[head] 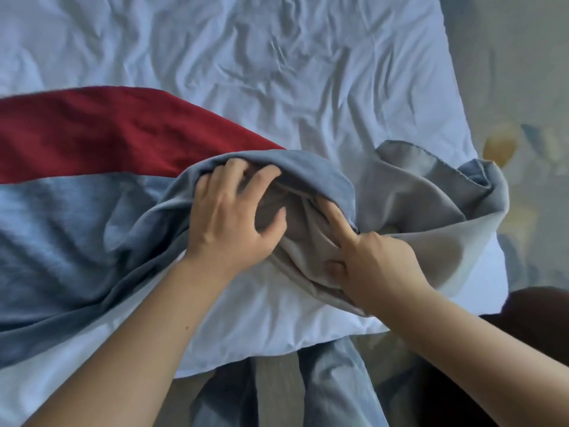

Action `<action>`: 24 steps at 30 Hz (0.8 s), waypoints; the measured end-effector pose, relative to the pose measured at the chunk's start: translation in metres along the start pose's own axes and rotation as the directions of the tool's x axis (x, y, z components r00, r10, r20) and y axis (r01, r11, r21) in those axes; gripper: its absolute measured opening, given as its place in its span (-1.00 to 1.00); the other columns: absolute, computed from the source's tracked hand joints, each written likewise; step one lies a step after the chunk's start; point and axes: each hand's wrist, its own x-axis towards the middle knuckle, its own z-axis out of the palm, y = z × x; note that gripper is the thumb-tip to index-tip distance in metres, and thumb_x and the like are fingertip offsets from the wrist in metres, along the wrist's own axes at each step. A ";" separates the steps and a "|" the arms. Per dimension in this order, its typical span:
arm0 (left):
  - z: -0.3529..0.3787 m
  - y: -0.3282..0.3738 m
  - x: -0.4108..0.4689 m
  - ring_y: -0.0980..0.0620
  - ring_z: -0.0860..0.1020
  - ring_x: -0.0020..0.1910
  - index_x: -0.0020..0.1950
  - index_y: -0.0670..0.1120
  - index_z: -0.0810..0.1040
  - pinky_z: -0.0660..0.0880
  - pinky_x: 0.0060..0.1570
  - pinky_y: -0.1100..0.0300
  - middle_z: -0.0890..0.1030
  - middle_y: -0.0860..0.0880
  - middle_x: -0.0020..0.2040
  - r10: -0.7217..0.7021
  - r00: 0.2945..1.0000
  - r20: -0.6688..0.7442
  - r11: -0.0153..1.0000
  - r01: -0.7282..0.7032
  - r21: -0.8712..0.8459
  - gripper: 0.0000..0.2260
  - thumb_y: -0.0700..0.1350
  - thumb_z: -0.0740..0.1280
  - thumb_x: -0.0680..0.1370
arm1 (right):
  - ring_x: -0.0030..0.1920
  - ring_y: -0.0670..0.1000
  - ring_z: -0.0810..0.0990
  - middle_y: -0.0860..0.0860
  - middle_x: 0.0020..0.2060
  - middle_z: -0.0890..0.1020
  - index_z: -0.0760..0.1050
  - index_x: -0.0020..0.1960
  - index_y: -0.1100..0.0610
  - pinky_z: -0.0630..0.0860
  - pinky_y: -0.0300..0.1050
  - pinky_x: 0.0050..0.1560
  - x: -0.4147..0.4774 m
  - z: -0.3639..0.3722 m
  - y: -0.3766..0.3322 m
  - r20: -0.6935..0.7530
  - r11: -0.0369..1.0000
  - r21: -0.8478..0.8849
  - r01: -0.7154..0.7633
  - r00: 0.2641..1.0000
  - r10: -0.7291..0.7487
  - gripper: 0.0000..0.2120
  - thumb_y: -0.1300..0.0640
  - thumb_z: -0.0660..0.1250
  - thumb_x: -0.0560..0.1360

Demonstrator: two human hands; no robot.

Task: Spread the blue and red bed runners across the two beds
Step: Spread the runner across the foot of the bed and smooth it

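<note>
On the wrinkled bed [277, 57], your left hand [234, 220] and right hand [369, 266] clutch the bunched blue runner [77, 229]; red runner [92, 131] runs off-frame left.

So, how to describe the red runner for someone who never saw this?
Start from the white bed sheet filling the view. On its left side lies the red runner, a flat band just beyond the blue runner. Only it is dark red.

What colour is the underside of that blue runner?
Greyish beige, showing where the blue runner folds over; head view.
</note>
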 end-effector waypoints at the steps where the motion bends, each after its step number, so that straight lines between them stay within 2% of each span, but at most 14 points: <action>1: 0.004 -0.001 0.007 -0.22 0.51 -0.03 0.30 -0.06 0.55 0.43 0.01 -0.14 0.50 -0.17 0.02 -0.002 1.000 -0.007 1.000 0.002 0.019 -0.53 0.09 0.45 0.45 | -0.48 0.13 0.47 -0.05 -0.47 0.35 -0.31 0.58 -0.25 0.21 -0.12 -0.54 0.001 -0.003 0.000 -0.029 0.998 0.055 0.010 1.000 -0.008 0.01 -0.07 0.38 0.45; 3: 0.012 -0.005 0.017 -0.19 0.48 -0.07 0.29 -0.06 0.52 0.47 -0.04 -0.13 0.44 -0.18 0.00 -0.025 0.999 -0.047 1.000 0.026 0.014 -0.53 0.04 0.49 0.44 | -0.38 0.17 0.60 0.01 -0.22 0.59 -0.18 0.59 -0.25 0.44 -0.05 -0.51 0.006 -0.008 0.002 -0.170 0.977 0.210 -0.020 0.984 0.056 -0.09 -0.11 0.36 0.46; 5: 0.018 -0.012 0.024 -0.17 0.45 -0.07 0.27 -0.06 0.51 0.50 -0.04 -0.13 0.42 -0.19 0.01 -0.066 0.994 -0.092 0.998 0.067 0.010 -0.55 -0.08 0.52 0.42 | -0.29 0.23 0.63 0.03 0.00 0.60 0.10 0.51 -0.17 0.54 0.03 -0.40 0.015 -0.011 0.005 -0.256 0.936 0.345 -0.070 0.952 0.166 -0.30 -0.15 0.38 0.49; 8: 0.024 -0.020 0.028 -0.21 0.46 -0.02 0.25 -0.07 0.54 0.46 -0.02 -0.10 0.47 -0.22 0.12 -0.089 0.993 -0.074 0.993 0.095 0.074 -0.56 -0.15 0.52 0.40 | -0.10 0.16 0.61 -0.02 0.07 0.53 0.34 0.28 -0.07 0.53 0.03 -0.21 0.035 -0.006 0.008 -0.094 0.879 0.436 -0.193 0.961 0.258 -0.61 -0.12 0.35 0.53; 11: 0.024 -0.022 0.030 -0.23 0.48 0.15 0.26 -0.04 0.57 0.42 0.08 -0.11 0.52 -0.16 0.24 -0.085 0.995 -0.055 0.988 0.091 0.127 -0.62 -0.10 0.46 0.44 | -0.04 0.10 0.57 -0.03 0.00 0.58 0.38 0.14 0.00 0.48 0.03 -0.12 0.047 -0.003 0.005 0.022 0.759 0.587 -0.283 0.942 0.335 -0.82 0.00 0.30 0.58; 13: 0.024 -0.025 0.036 -0.20 0.52 0.14 0.21 -0.03 0.59 0.39 0.08 -0.08 0.60 -0.08 0.14 -0.057 0.997 -0.059 0.988 0.064 0.140 -0.71 -0.09 0.40 0.48 | -0.09 0.13 0.55 0.01 -0.07 0.61 0.35 0.11 0.04 0.46 0.05 -0.13 0.048 -0.003 0.003 0.078 0.659 0.684 -0.314 0.929 0.361 -0.88 0.06 0.25 0.62; 16: 0.023 -0.028 0.049 -0.18 0.58 -0.17 0.03 -0.07 0.62 0.40 -0.08 -0.05 0.62 -0.05 -0.20 0.048 0.999 -0.020 0.994 -0.046 0.104 -0.89 -0.12 0.32 0.58 | -0.12 0.11 0.48 0.03 -0.08 0.56 0.33 0.15 0.04 0.30 -0.09 -0.15 0.061 -0.016 0.012 0.227 0.538 0.721 -0.436 0.883 0.411 -0.88 0.05 0.21 0.65; 17: 0.019 -0.026 0.054 -0.19 0.59 -0.23 -0.01 -0.08 0.62 0.42 -0.15 -0.04 0.63 -0.04 -0.24 0.062 0.998 0.005 0.996 -0.062 0.069 -0.86 -0.10 0.27 0.60 | -0.07 0.12 0.50 0.04 -0.05 0.56 0.35 0.18 0.04 0.29 -0.13 -0.11 0.071 -0.027 0.020 0.249 0.512 0.721 -0.467 0.864 0.438 -0.86 0.04 0.21 0.65; 18: 0.013 -0.023 0.058 -0.20 0.62 -0.24 -0.02 -0.09 0.61 0.47 -0.21 -0.02 0.66 -0.04 -0.23 0.053 0.998 0.043 0.999 -0.054 0.009 -0.80 -0.07 0.21 0.61 | 0.00 0.14 0.53 0.04 -0.02 0.57 0.39 0.22 0.03 0.30 -0.15 -0.08 0.084 -0.042 0.030 0.199 0.522 0.727 -0.446 0.865 0.461 -0.83 0.05 0.23 0.65; 19: 0.005 -0.017 0.062 -0.20 0.64 -0.21 0.01 -0.08 0.59 0.50 -0.25 -0.02 0.69 -0.03 -0.19 0.035 0.997 0.073 0.998 -0.030 -0.063 -0.75 -0.03 0.15 0.62 | 0.07 0.15 0.56 0.03 -0.01 0.59 0.44 0.23 0.01 0.33 -0.15 -0.05 0.094 -0.064 0.039 0.069 0.579 0.723 -0.376 0.874 0.481 -0.81 0.05 0.26 0.63; 20: -0.005 -0.012 0.065 -0.21 0.65 -0.18 0.05 -0.06 0.56 0.51 -0.26 -0.02 0.70 -0.02 -0.15 0.017 0.995 0.093 0.989 -0.003 -0.149 -0.74 -0.01 0.11 0.63 | 0.10 0.12 0.58 -0.01 -0.01 0.60 0.49 0.22 -0.02 0.40 -0.13 -0.02 0.102 -0.091 0.047 -0.135 0.675 0.688 -0.265 0.868 0.479 -0.79 0.06 0.30 0.59; 22: -0.027 -0.003 0.071 -0.10 0.59 -0.28 0.04 0.00 0.48 0.46 -0.29 0.04 0.62 -0.01 -0.27 0.006 0.998 0.063 0.913 0.020 -0.408 -0.83 -0.02 0.10 0.66 | 0.10 0.05 0.60 -0.05 0.03 0.63 0.55 0.20 -0.03 0.51 0.00 0.09 0.099 -0.147 0.050 -0.562 0.871 0.491 0.005 0.766 0.313 -0.75 0.08 0.31 0.53; 23: -0.039 -0.002 0.073 0.02 0.51 -0.35 -0.03 0.01 0.44 0.42 -0.30 0.09 0.52 0.01 -0.35 0.008 1.000 0.010 0.852 -0.002 -0.524 -0.85 -0.06 0.12 0.68 | 0.13 0.01 0.60 -0.05 0.08 0.63 0.55 0.20 -0.04 0.51 0.04 0.14 0.089 -0.166 0.044 -0.687 0.917 0.380 0.122 0.701 0.192 -0.75 0.10 0.31 0.53; 24: -0.049 -0.004 0.074 0.10 0.44 -0.38 -0.08 0.01 0.41 0.37 -0.30 0.18 0.45 0.03 -0.37 0.009 1.000 -0.019 0.801 -0.018 -0.599 -0.83 -0.11 0.14 0.70 | 0.14 0.00 0.60 -0.04 0.10 0.63 0.56 0.19 -0.04 0.52 0.05 0.16 0.076 -0.176 0.036 -0.736 0.928 0.311 0.202 0.670 0.101 -0.76 0.10 0.32 0.54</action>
